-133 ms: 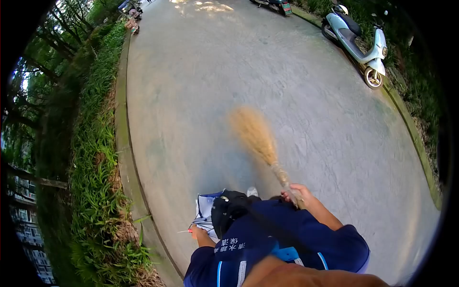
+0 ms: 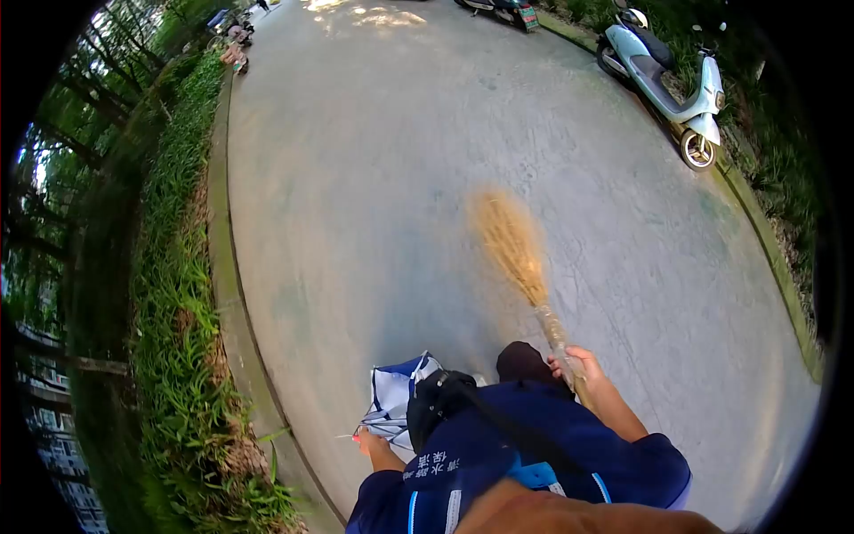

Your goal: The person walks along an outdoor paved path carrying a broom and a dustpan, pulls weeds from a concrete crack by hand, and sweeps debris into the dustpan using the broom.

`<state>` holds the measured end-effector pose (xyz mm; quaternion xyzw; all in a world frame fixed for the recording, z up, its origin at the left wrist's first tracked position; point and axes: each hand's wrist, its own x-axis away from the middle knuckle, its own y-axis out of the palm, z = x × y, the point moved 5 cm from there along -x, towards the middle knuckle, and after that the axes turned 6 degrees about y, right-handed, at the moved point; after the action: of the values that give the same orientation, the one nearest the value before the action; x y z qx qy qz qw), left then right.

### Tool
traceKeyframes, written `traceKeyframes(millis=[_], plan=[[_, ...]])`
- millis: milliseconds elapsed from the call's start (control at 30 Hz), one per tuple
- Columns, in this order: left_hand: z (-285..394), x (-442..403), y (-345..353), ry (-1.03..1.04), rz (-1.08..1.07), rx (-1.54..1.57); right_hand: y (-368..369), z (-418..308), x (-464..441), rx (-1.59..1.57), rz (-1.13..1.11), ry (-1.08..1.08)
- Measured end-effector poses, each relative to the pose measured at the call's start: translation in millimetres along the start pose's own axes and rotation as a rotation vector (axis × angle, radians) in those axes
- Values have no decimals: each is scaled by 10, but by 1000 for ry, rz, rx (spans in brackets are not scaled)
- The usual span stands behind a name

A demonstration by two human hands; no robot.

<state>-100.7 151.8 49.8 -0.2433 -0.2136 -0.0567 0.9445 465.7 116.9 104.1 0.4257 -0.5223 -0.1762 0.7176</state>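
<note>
Straw-yellow broom with a bundled bristle head and a clear-wrapped pale handle [image 2: 532, 287]: right of middle, over the pavement, bristles to the far side and leaning left, handle running near and right. Bristle tips blurred; whether they touch the ground, cannot tell.

Right hand [image 2: 578, 360]: fingers wrapped round the broom handle, on its near part, bare forearm reaching in from the near right.

Left hand [image 2: 374, 439]: near left, fingers curled on the near-left end of a white item with dark-blue panels and thin dark lines [image 2: 389, 400]. Small red bit at the fingers; material of the item unclear. The 2 hands are well apart, body between.

Black bulky bag [image 2: 431, 400] sits between the panelled item and the torso, a dark strap crossing the navy-blue shirt [image 2: 525, 427], which bears white characters and 1 light-blue patch. Dark trouser knee [image 2: 522, 362] shows just left of the right hand.

Ground: grey concrete pavement [image 2: 382, 178], faintly stained, sunlit patches at the far end. Mossy stone kerb [image 2: 233, 329] along the left, leafy green plants [image 2: 178, 294] beyond it, trees farther left.

Far right: 1 pale-blue scooter [image 2: 663, 84] with a dark seat, parked along the right edge; 1 dark scooter, partly cut off, farther away.
</note>
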Motion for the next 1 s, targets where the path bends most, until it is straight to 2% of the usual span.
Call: traceKeyframes(millis=[33,100,133,167,200,233,267,300,367,433,567,633,667,733,800,867,1000], plan=[[-91,169,390,-18,-6,-3,56,-446,-68,42,39,-100],[-1084,770,1732,-141,-126,62,214,-1780,82,58,76,-156],[-1098,647,2087,-133,-322,2,235,-2013,-137,9,80,-170],[-978,495,2177,-109,-490,-85,177,-2058,-380,-69,96,-159],[-726,444,2260,-144,-267,-177,251,-2143,-730,-163,50,-87],[-533,606,2661,-132,-266,-164,450,-2491,-1008,-163,34,-81],[-416,758,3225,-149,-454,47,694,-2844,-1238,-119,40,-81],[-265,993,3500,-166,-634,245,871,-3031,-1343,-85,59,-79],[266,1349,3894,-37,-411,60,1268,-3433,-1718,-2,84,-37],[712,1695,4411,6,-511,17,1648,-3887,-2140,51,78,-10],[1313,2464,5448,26,-450,-89,2375,-4524,-2699,150,8,-66],[1365,2431,6361,56,-499,-55,2544,-5078,-3145,183,57,-54],[1481,2583,6811,143,-569,-84,2624,-5338,-3368,218,84,-66],[1577,2736,7766,125,-619,-109,2831,-5924,-3683,315,164,-91],[1803,3004,8404,139,-659,-143,3141,-6330,-3782,412,212,-161],[1970,3276,9062,137,-678,-184,3355,-6881,-3858,685,501,-233],[2347,3623,10113,255,-743,-324,3622,-7809,-3914,818,640,-282]])
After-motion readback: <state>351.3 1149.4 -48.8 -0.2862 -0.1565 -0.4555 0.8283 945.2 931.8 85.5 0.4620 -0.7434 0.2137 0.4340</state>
